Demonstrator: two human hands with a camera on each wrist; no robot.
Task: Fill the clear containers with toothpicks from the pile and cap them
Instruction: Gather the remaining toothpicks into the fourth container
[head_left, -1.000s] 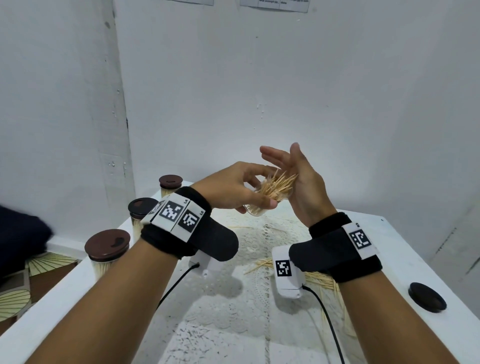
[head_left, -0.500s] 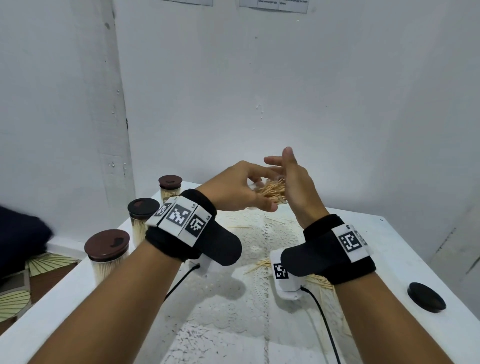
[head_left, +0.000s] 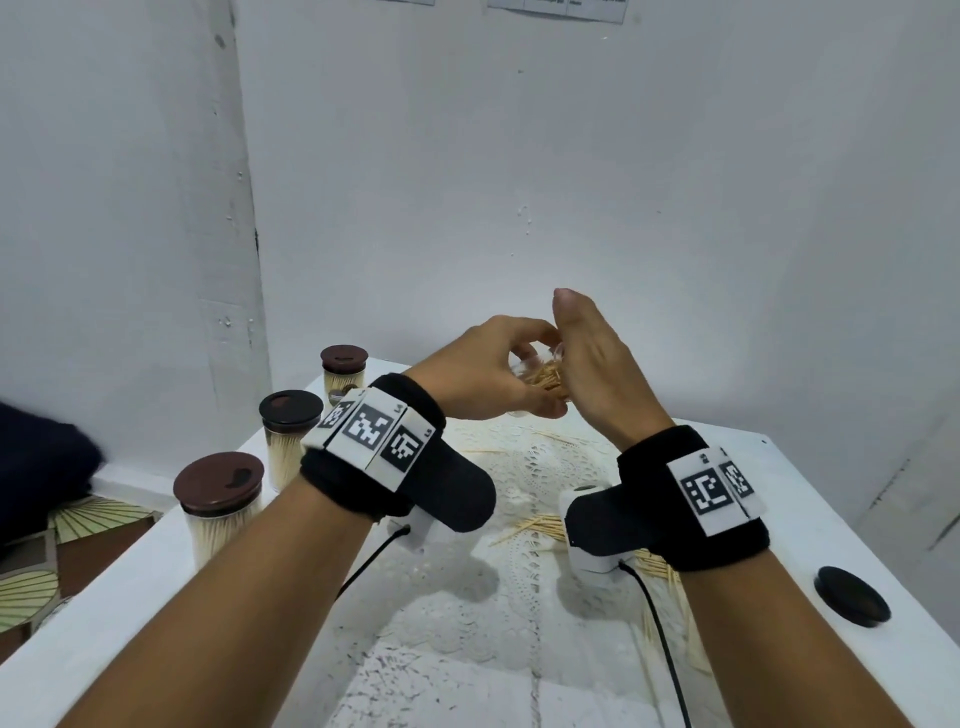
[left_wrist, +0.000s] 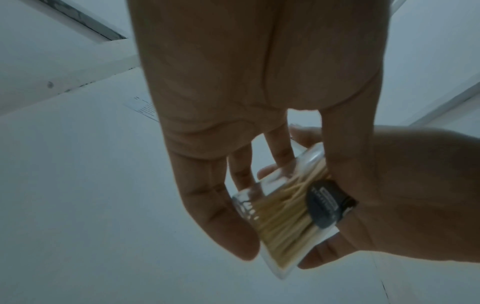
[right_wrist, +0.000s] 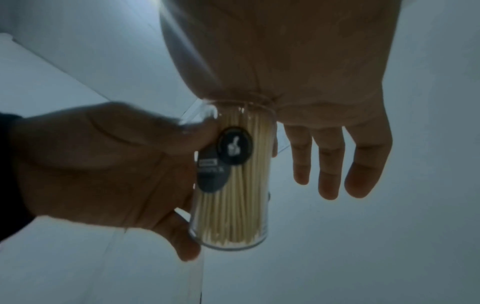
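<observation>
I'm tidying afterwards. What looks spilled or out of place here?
Loose toothpicks lie scattered over the lace mat, some near the table edge at right. A dark cap sits alone on the table, apart from any container. The three capped jars stand upright.

Left wrist view: a clear container (left_wrist: 280, 207) is gripped by the left hand (left_wrist: 233, 102), thumb on one side, fingers curled round the other. It is tilted and filled with toothpicks (left_wrist: 283, 222); a dark round label (left_wrist: 324, 205) is stuck on its wall. The open end is covered by the right hand (left_wrist: 405, 197), palm pressed flat.
</observation>
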